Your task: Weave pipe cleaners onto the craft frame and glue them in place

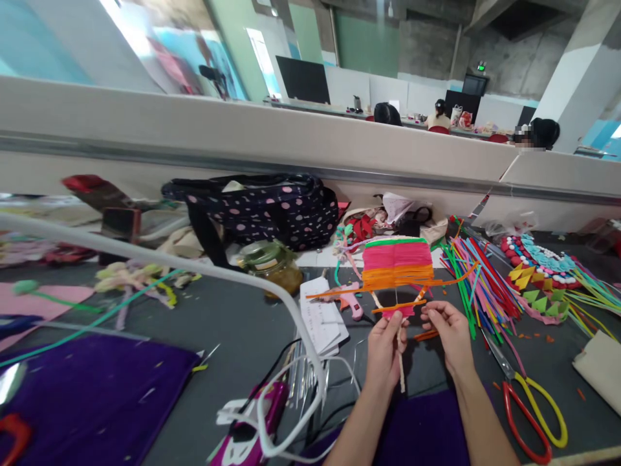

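Observation:
My left hand (385, 348) pinches a thin wooden stick at the bottom of a woven panel (398, 262) of green, pink and orange pipe cleaners, held up over the grey table (233, 336). My right hand (449, 335) grips an orange pipe cleaner (398, 306) that runs across the sticks just below the woven block. Both hands sit close together under the panel, and a loose orange end sticks out to the left.
A pile of coloured pipe cleaners (478, 285) lies right of the panel, with red and yellow scissors (526, 398) nearer me. A glass jar (272, 264), a polka-dot bag (272, 210), white cards (321, 317), purple felt (92, 395) and a white cable (272, 291) lie left. People sit beyond the partition.

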The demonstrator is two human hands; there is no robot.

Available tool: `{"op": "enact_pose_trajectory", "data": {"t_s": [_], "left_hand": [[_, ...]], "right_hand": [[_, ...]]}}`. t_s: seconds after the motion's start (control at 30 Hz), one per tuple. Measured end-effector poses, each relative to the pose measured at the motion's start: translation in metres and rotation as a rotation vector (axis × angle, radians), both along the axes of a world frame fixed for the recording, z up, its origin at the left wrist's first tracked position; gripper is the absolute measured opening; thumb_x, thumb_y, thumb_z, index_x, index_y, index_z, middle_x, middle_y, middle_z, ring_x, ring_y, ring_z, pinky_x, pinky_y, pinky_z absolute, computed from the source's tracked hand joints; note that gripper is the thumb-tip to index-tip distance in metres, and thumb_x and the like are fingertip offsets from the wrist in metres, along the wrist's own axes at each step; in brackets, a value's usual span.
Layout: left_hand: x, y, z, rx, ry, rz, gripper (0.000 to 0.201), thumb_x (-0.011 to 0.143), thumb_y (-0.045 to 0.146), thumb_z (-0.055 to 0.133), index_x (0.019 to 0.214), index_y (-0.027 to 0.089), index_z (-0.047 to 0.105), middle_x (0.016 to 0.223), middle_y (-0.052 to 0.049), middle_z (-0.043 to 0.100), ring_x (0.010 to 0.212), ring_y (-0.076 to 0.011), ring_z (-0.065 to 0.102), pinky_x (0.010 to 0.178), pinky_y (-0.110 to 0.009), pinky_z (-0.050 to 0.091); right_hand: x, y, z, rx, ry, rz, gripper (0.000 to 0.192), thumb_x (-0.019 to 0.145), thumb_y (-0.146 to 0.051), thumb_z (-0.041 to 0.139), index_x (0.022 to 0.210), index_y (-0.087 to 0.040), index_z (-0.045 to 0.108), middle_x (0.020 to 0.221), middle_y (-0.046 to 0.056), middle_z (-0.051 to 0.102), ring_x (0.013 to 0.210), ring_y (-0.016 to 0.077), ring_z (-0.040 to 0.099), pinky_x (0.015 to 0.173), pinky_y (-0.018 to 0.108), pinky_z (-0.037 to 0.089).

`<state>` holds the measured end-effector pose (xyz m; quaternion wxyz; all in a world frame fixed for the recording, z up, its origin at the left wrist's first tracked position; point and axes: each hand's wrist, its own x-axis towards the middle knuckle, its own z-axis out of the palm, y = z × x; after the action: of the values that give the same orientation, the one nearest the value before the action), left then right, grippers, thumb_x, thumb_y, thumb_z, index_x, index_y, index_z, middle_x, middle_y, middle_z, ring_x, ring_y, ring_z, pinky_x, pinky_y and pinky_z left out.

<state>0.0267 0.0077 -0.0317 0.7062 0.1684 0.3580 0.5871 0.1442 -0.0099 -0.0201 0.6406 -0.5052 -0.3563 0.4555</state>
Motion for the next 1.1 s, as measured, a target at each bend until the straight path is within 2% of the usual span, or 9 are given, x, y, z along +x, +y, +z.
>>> {"op": "enact_pose_trajectory", "data": {"t_s": [0.27, 0.5, 0.73, 0.93, 1.1], "left_hand": [[0.001, -0.005, 0.002, 0.008, 0.103, -0.008, 0.034, 0.054, 0.037, 0.081, 0.069, 0.012, 0.063, 0.057, 0.000, 0.063, 0.036, -0.0022, 0.043, 0.031, -0.012, 0.026], [0.001, -0.009, 0.004, 0.020, 0.187, -0.029, 0.036, 0.053, 0.040, 0.081, 0.070, 0.013, 0.063, 0.058, 0.001, 0.063, 0.037, -0.0041, 0.045, 0.031, -0.014, 0.028], [0.002, -0.007, 0.000, 0.017, 0.149, 0.000, 0.036, 0.059, 0.045, 0.077, 0.069, 0.014, 0.062, 0.050, 0.004, 0.057, 0.034, -0.0022, 0.040, 0.031, -0.013, 0.024], [0.003, -0.005, 0.001, -0.048, 0.125, -0.005, 0.040, 0.054, 0.045, 0.079, 0.073, 0.014, 0.062, 0.049, 0.006, 0.055, 0.033, -0.0029, 0.039, 0.029, -0.014, 0.023], [0.002, -0.004, 0.002, -0.074, 0.076, -0.002, 0.037, 0.053, 0.039, 0.081, 0.068, 0.014, 0.059, 0.050, 0.006, 0.055, 0.034, -0.0028, 0.041, 0.030, -0.014, 0.025]], "right_hand": [[-0.007, 0.002, 0.004, 0.065, 0.019, 0.000, 0.016, 0.071, -0.032, 0.071, 0.084, -0.023, 0.071, 0.084, 0.001, 0.069, 0.079, 0.0174, 0.063, 0.079, 0.031, 0.048], [-0.008, 0.003, -0.002, 0.021, 0.020, -0.063, 0.017, 0.066, -0.033, 0.074, 0.079, -0.021, 0.072, 0.078, 0.003, 0.069, 0.076, 0.0184, 0.062, 0.075, 0.033, 0.049], [-0.011, 0.002, -0.005, 0.024, 0.028, -0.049, 0.017, 0.066, -0.033, 0.075, 0.077, -0.021, 0.072, 0.075, 0.002, 0.068, 0.070, 0.0166, 0.060, 0.072, 0.031, 0.048], [-0.012, 0.002, -0.005, 0.017, 0.003, -0.052, 0.016, 0.066, -0.033, 0.075, 0.077, -0.021, 0.072, 0.075, 0.002, 0.068, 0.071, 0.0178, 0.061, 0.071, 0.032, 0.049], [-0.012, 0.001, -0.006, 0.028, -0.013, -0.032, 0.015, 0.068, -0.031, 0.073, 0.079, -0.022, 0.072, 0.079, 0.002, 0.070, 0.075, 0.0179, 0.063, 0.073, 0.031, 0.049]]}}
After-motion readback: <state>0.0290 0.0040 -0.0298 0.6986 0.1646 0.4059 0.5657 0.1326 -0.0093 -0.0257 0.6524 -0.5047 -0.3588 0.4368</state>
